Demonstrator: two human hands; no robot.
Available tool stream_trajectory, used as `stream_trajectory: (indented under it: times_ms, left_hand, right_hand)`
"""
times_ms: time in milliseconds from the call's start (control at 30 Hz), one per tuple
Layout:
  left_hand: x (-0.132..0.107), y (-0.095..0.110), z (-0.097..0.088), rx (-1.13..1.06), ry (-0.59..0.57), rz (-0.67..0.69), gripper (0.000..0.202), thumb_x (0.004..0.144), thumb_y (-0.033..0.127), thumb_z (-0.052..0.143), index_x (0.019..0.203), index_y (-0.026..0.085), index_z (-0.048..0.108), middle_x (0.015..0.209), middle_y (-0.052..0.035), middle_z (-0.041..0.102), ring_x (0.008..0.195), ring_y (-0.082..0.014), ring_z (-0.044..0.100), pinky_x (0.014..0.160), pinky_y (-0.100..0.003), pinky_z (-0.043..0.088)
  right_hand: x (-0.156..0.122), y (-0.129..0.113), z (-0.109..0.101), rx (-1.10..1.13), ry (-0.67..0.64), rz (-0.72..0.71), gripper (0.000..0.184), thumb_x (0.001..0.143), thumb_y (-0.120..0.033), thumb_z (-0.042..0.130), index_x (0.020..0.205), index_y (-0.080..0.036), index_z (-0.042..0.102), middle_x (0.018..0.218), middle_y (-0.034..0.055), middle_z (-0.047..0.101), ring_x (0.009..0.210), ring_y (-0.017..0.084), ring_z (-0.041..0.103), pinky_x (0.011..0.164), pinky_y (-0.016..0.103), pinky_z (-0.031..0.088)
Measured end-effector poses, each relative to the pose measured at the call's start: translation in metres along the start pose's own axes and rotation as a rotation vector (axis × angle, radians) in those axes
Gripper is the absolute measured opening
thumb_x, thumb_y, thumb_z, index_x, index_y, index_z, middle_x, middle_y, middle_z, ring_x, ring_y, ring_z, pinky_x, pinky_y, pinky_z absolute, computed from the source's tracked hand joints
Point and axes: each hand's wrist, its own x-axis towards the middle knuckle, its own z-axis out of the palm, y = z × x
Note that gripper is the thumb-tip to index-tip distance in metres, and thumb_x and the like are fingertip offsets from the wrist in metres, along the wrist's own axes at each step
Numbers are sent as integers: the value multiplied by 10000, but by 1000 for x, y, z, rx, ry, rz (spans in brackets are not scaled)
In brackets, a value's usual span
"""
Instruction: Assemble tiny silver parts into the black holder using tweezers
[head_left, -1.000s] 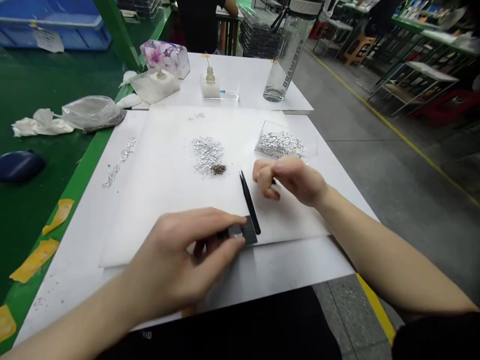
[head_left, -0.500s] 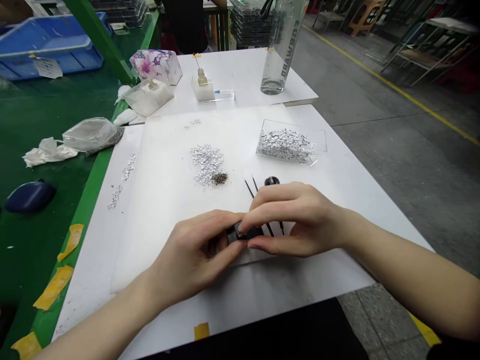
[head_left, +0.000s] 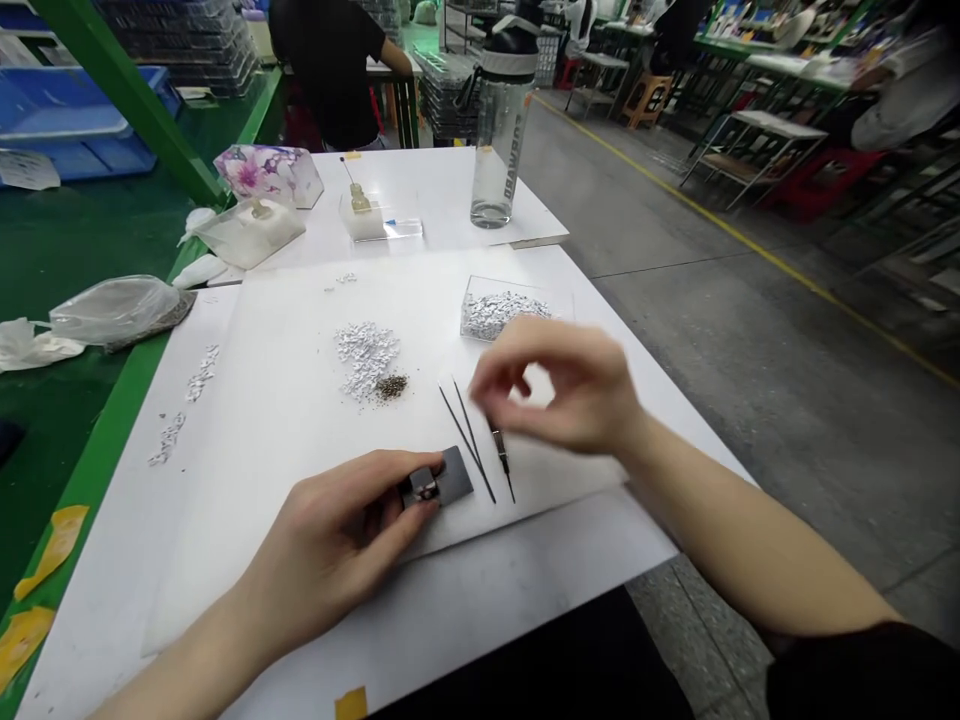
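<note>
My left hand (head_left: 352, 540) grips a small dark grey block (head_left: 424, 484) between thumb and fingers. A flat dark plate (head_left: 456, 478) lies against that block on the white board. My right hand (head_left: 562, 385) is raised to the right, its thumb and fingertips curled together in a pinch and blurred by motion; whatever they hold, if anything, cannot be made out. Just below it lies a thin screwdriver (head_left: 502, 455), its top end hidden by the hand. Black tweezers (head_left: 472, 440) lie between the two hands, points facing away.
Beyond the hands sit a pile of small white pieces (head_left: 367, 355), tiny brown screw-like bits (head_left: 391, 387) and a clear tray (head_left: 499, 310) of white pieces. Farther back stand a water bottle (head_left: 495, 150), a small dropper bottle (head_left: 360, 197) and a flowered tissue box (head_left: 270, 175). A person (head_left: 326, 70) sits ahead.
My right hand has left the block and risen away to the right. My left hand still holds the block. The view has tilted up and turned right.
</note>
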Motion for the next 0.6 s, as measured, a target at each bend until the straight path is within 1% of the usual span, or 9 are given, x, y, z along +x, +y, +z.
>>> stream_trajectory:
  times_ms: [67, 133, 200, 267, 333, 400, 433, 533, 600]
  left_hand:
    - [-1, -1, 1, 9, 21, -18, 253, 1000, 281, 675, 1243, 267, 743, 988, -15, 786, 686, -113, 645, 600, -209, 501]
    - [-1, -1, 1, 0, 37, -40, 243, 995, 305, 684, 1225, 272, 757, 1031, -29, 797, 736, -137, 682, 608, -221, 520]
    - [-1, -2, 1, -2, 53, -68, 253, 989, 332, 695, 1228, 280, 761, 1055, -34, 799, 713, -134, 667, 598, -227, 521]
    - [-1, -1, 2, 6, 58, -105, 281, 980, 369, 711, 1243, 288, 762, 1016, -30, 794, 642, -117, 609, 565, -229, 501]
    - [-1, 2, 2, 9, 47, -139, 301, 973, 395, 721, 1252, 288, 760, 898, -16, 768, 591, -112, 561, 536, -233, 479]
    - [-3, 7, -1, -17, 42, -130, 295, 980, 387, 709, 1251, 280, 754, 796, -6, 723, 601, -130, 580, 544, -246, 496]
    - [-4, 10, -5, -35, 54, -104, 298, 987, 379, 698, 1262, 274, 744, 789, -10, 716, 624, -144, 608, 569, -260, 522]
    - [-3, 13, -25, -13, 184, -36, 287, 1027, 378, 642, 1273, 261, 730, 931, -55, 771, 714, -178, 691, 650, -304, 594]
    - [5, 9, -45, 142, 315, -72, 244, 1049, 381, 618, 1213, 267, 758, 1012, -51, 801, 710, -171, 706, 631, -293, 605]
  right_hand:
    - [8, 9, -31, -247, 133, 148, 53, 871, -157, 761, 876, -203, 734, 849, 20, 745, 697, 129, 617, 538, 280, 455]
    - [13, 20, -60, -347, 196, 217, 55, 875, -145, 752, 870, -199, 750, 836, 27, 735, 705, 140, 616, 559, 302, 432]
    - [13, 30, -83, -430, 162, 278, 64, 845, -137, 771, 849, -201, 775, 804, 21, 728, 693, 152, 617, 586, 317, 431]
    - [11, 37, -96, -524, 92, 328, 53, 842, -157, 773, 850, -205, 795, 782, 15, 723, 684, 156, 617, 635, 329, 459]
    - [11, 42, -100, -581, 92, 325, 51, 856, -176, 755, 855, -204, 797, 762, 11, 713, 675, 156, 610, 680, 337, 488]
    - [11, 43, -97, -586, 162, 277, 64, 876, -182, 723, 859, -199, 782, 763, 13, 707, 668, 153, 599, 690, 336, 505]
    - [12, 43, -93, -580, 201, 248, 72, 889, -186, 705, 863, -198, 772, 772, 17, 706, 670, 153, 597, 683, 331, 507]
    - [13, 38, -75, -547, 241, 146, 89, 925, -211, 669, 883, -208, 747, 769, 15, 687, 675, 155, 598, 656, 316, 505]
    - [11, 36, -60, -521, 214, 71, 87, 933, -223, 661, 900, -222, 742, 750, 7, 672, 672, 159, 604, 639, 312, 501]
